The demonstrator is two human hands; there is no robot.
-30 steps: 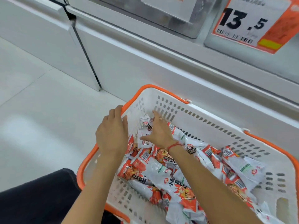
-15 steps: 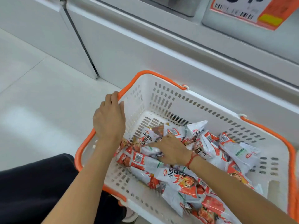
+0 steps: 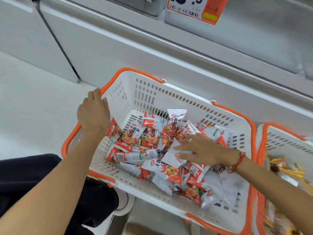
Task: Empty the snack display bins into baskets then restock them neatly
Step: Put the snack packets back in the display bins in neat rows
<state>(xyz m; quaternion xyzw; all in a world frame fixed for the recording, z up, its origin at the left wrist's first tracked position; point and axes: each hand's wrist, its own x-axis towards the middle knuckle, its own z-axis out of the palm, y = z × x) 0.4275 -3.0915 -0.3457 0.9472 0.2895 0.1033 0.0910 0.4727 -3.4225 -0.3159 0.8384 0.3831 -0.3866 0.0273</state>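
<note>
Right hand (image 3: pixel 199 150) now mid-basket, flat on snack packets (image 3: pixel 133 133).

A white slotted plastic basket (image 3: pixel 152 92) with orange rim handles fills the centre of the frame, holding silvery-white foil snack packets (image 3: pixel 162 168) printed with red-orange flames and black characters. At upper right hangs an orange-and-white price tag (image 3: pixel 198 9) with black barcode and yellow patch.
</note>
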